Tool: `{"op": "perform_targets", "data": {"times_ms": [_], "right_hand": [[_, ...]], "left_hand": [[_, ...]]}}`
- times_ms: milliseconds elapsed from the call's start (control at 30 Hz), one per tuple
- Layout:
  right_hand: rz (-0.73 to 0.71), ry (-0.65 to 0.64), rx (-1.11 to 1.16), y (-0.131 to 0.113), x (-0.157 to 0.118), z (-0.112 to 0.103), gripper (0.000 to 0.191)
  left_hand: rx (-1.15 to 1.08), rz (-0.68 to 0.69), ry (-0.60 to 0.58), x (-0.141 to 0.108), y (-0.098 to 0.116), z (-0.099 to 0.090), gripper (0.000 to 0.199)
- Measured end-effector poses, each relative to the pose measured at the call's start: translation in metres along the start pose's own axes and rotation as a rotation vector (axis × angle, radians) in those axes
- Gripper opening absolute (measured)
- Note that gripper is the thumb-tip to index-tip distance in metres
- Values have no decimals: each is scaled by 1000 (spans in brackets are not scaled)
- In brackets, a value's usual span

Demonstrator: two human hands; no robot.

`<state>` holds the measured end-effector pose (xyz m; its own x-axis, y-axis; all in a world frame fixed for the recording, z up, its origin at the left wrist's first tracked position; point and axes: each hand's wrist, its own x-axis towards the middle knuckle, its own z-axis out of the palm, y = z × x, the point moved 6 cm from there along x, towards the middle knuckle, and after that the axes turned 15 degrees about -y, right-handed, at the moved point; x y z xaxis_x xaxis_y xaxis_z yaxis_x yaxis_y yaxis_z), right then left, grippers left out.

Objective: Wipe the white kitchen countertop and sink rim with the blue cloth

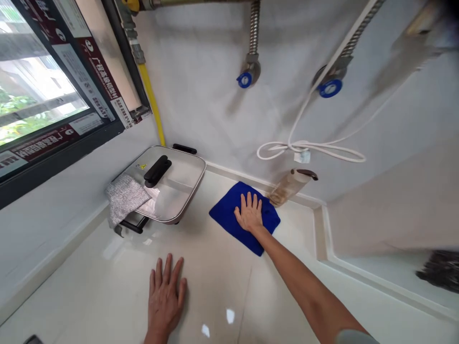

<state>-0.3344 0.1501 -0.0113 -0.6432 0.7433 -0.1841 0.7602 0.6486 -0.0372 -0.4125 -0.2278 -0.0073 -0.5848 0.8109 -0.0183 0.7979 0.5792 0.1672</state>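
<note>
A blue cloth (pixel 229 210) lies spread on the white glossy surface (pixel 215 282), close to the back wall. On top of it my right hand (pixel 250 213) presses flat, fingers spread. My left hand (pixel 165 298) rests palm down with fingers apart, nearer to me and left of the cloth, holding nothing. Just behind the cloth's right corner is a clear brownish container (pixel 289 187) with a dark curved piece at its top. Left of the cloth sits an electric pan with a glass lid (pixel 179 191) and a black lid handle (pixel 158 171).
A silvery cloth (pixel 127 196) hangs over the pan's near left edge. Bundled white cable (pixel 304 145) dangles against the wall above the container. Two blue-handled valves (pixel 245 80) and a yellow pipe (pixel 151 102) are on the wall. A dark window frame (pixel 71 143) borders the left side.
</note>
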Motion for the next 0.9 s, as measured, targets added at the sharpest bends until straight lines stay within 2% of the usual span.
{"op": "perform_targets", "data": {"times_ms": [133, 200, 267, 367, 500, 700, 800, 900], "right_hand": [[-9, -27, 11, -42, 42, -7, 69], [-81, -45, 15, -72, 52, -8, 69], [-205, -62, 0, -103, 52, -8, 67], [-378, -90, -36, -139, 35, -6, 66], [-516, -121, -41, -161, -15, -1, 66], [-634, -94, 21, -175, -130, 21, 70], [-652, -51, 35, -172, -188, 36, 72], [-621, -3, 61, -155, -237, 48, 72]], "left_hand": [[31, -5, -18, -1, 1, -1, 60], [46, -6, -19, -2, 2, -2, 60], [57, -9, -20, -2, 2, -2, 60], [47, -19, -11, -4, 1, -1, 59], [9, -28, 14, -6, -1, 2, 62], [-62, -37, 103, -8, -7, 2, 63], [-123, -32, 126, -9, -10, -3, 63], [-141, 35, 102, -16, -3, -8, 60]]}}
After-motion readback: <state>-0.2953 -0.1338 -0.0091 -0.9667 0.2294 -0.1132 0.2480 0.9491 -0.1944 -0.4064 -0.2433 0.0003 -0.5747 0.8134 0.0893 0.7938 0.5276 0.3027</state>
